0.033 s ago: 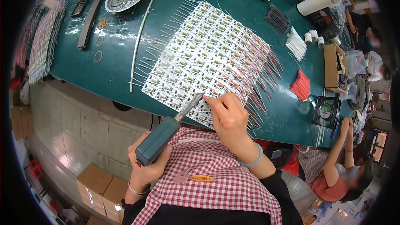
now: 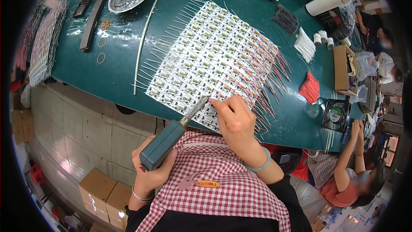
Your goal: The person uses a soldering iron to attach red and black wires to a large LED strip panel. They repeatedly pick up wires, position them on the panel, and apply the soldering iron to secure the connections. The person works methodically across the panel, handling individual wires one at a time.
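Lying near the circuit panel (image 2: 205, 60) are wire bundles (image 2: 305, 46).

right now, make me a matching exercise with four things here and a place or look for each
1. soldering iron
2. metal dish
3. bundle of loose red wires
4. circuit-board panel

A. to the right of the panel, near the black fan
B. mostly white, bristling with thin wires
C. gripped in the left hand
D. at the picture's upper left

Pairs: 1-C, 2-D, 3-A, 4-B
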`<control>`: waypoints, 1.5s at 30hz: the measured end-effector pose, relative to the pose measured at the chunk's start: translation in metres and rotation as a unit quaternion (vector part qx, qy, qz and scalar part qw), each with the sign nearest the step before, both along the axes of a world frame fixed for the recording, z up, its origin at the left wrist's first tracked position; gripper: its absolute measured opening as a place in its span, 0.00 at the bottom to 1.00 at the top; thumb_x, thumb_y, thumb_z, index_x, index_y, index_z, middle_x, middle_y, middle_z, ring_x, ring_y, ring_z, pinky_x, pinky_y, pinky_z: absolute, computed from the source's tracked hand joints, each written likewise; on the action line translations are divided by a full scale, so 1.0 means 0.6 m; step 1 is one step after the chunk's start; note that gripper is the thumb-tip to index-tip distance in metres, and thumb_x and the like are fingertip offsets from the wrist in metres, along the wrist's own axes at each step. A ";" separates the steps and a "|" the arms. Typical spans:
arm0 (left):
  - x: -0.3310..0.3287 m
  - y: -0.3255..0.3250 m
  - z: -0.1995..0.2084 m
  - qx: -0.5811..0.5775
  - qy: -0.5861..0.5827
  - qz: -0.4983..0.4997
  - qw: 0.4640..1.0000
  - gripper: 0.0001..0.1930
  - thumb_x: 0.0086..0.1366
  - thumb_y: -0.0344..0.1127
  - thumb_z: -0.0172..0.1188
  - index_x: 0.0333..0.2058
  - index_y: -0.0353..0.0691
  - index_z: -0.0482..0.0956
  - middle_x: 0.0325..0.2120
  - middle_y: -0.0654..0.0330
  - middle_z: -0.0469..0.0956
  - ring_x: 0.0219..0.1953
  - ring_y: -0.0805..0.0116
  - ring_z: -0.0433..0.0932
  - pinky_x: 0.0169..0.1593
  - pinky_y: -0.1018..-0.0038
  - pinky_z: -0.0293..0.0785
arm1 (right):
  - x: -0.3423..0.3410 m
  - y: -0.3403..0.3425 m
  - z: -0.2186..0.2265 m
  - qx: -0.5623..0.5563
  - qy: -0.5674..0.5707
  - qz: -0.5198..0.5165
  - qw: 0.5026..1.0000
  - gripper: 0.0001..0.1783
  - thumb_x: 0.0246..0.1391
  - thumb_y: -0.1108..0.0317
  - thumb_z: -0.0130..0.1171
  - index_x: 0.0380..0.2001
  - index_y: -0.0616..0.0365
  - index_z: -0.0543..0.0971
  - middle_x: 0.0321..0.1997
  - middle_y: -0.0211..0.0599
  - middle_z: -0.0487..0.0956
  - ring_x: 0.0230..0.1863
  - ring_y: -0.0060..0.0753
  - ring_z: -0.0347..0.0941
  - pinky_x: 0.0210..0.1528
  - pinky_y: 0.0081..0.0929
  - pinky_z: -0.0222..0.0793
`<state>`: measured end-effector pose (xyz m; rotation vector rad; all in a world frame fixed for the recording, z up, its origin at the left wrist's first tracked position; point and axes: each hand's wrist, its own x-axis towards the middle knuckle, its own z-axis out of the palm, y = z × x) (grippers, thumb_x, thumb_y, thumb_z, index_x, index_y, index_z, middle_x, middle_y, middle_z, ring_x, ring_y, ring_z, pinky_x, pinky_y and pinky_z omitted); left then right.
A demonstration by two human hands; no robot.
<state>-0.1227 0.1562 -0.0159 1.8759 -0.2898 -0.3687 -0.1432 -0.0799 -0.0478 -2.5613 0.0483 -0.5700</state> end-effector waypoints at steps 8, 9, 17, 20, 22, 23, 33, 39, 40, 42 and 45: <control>-0.001 -0.011 -0.005 -0.010 -0.016 0.009 1.000 0.10 0.53 0.22 0.67 0.35 0.28 0.81 0.29 0.56 0.80 0.27 0.71 0.79 0.31 0.77 0.72 | 0.000 -0.007 -0.007 -0.025 -0.009 0.008 1.000 0.14 0.42 0.80 0.61 0.36 0.59 0.82 0.25 0.34 0.68 0.27 0.33 0.69 0.24 0.30 0.65; -0.001 -0.012 -0.004 -0.009 -0.023 0.010 1.000 0.10 0.53 0.22 0.67 0.35 0.28 0.81 0.29 0.56 0.80 0.27 0.72 0.78 0.30 0.77 0.72 | 0.000 -0.006 -0.006 -0.025 -0.009 0.008 1.000 0.14 0.42 0.80 0.61 0.36 0.59 0.82 0.25 0.34 0.68 0.27 0.33 0.69 0.24 0.30 0.65; 0.001 0.003 -0.013 0.004 -0.030 0.003 1.000 0.09 0.53 0.22 0.68 0.34 0.28 0.81 0.27 0.56 0.79 0.26 0.70 0.78 0.29 0.76 0.72 | 0.002 0.006 -0.008 -0.036 -0.005 0.002 0.999 0.13 0.43 0.79 0.62 0.36 0.59 0.82 0.25 0.34 0.67 0.27 0.33 0.69 0.23 0.30 0.65; -0.005 0.016 -0.022 -0.006 -0.014 0.044 0.999 0.09 0.53 0.23 0.68 0.33 0.29 0.82 0.27 0.55 0.79 0.25 0.69 0.78 0.29 0.75 0.72 | 0.004 0.011 -0.008 -0.037 -0.007 -0.005 0.999 0.12 0.43 0.78 0.62 0.35 0.58 0.82 0.25 0.34 0.67 0.27 0.34 0.69 0.23 0.30 0.65; -0.018 0.029 -0.038 0.032 -0.041 0.052 0.997 0.10 0.55 0.24 0.67 0.37 0.31 0.81 0.30 0.57 0.80 0.26 0.71 0.77 0.29 0.75 0.72 | 0.001 0.009 -0.010 -0.047 -0.001 -0.014 0.999 0.11 0.44 0.76 0.62 0.35 0.57 0.82 0.26 0.33 0.68 0.27 0.34 0.70 0.23 0.30 0.65; -0.029 0.046 -0.055 0.067 -0.079 0.041 0.994 0.12 0.58 0.25 0.66 0.42 0.31 0.81 0.32 0.60 0.80 0.26 0.74 0.76 0.29 0.75 0.72 | -0.004 0.001 -0.011 -0.059 -0.001 -0.025 0.998 0.11 0.44 0.76 0.61 0.35 0.57 0.82 0.26 0.33 0.68 0.27 0.34 0.70 0.23 0.29 0.66; 0.022 0.014 0.013 0.176 0.122 -0.031 0.976 0.21 0.72 0.41 0.57 0.59 0.40 0.68 0.27 0.61 0.73 0.32 0.70 0.73 0.45 0.71 0.72 | -0.006 0.009 -0.029 -0.045 -0.016 -0.031 0.998 0.10 0.45 0.72 0.57 0.33 0.60 0.77 0.32 0.35 0.68 0.35 0.34 0.71 0.31 0.28 0.70; 0.041 0.007 0.030 0.044 0.059 0.127 0.989 0.13 0.69 0.31 0.60 0.49 0.35 0.74 0.20 0.64 0.71 0.20 0.72 0.68 0.23 0.75 0.66 | -0.008 0.014 -0.025 -0.027 -0.025 -0.046 0.998 0.04 0.43 0.71 0.57 0.24 0.58 0.74 0.33 0.37 0.69 0.40 0.36 0.72 0.34 0.31 0.73; 0.048 0.005 0.023 -0.030 -0.025 0.205 0.978 0.09 0.67 0.29 0.62 0.44 0.35 0.77 0.20 0.64 0.71 0.18 0.72 0.66 0.19 0.75 0.62 | -0.007 0.014 -0.023 -0.033 -0.029 -0.046 0.998 0.04 0.43 0.71 0.57 0.24 0.58 0.74 0.33 0.37 0.69 0.40 0.36 0.72 0.34 0.31 0.74; 0.097 0.026 0.019 -0.024 -0.182 0.224 0.957 0.07 0.67 0.32 0.62 0.39 0.35 0.79 0.20 0.63 0.72 0.19 0.72 0.67 0.20 0.75 0.64 | -0.007 0.009 -0.027 -0.042 -0.033 -0.048 0.997 0.04 0.43 0.71 0.57 0.23 0.58 0.73 0.34 0.37 0.70 0.41 0.36 0.72 0.34 0.31 0.74; 0.178 0.006 0.065 0.133 -0.557 0.212 0.792 0.16 0.71 0.42 0.56 0.28 0.36 0.79 0.20 0.60 0.73 0.21 0.69 0.70 0.28 0.69 0.69 | -0.016 -0.001 -0.037 -0.049 -0.004 -0.071 0.996 0.04 0.42 0.70 0.58 0.22 0.56 0.73 0.33 0.37 0.71 0.38 0.37 0.73 0.32 0.31 0.74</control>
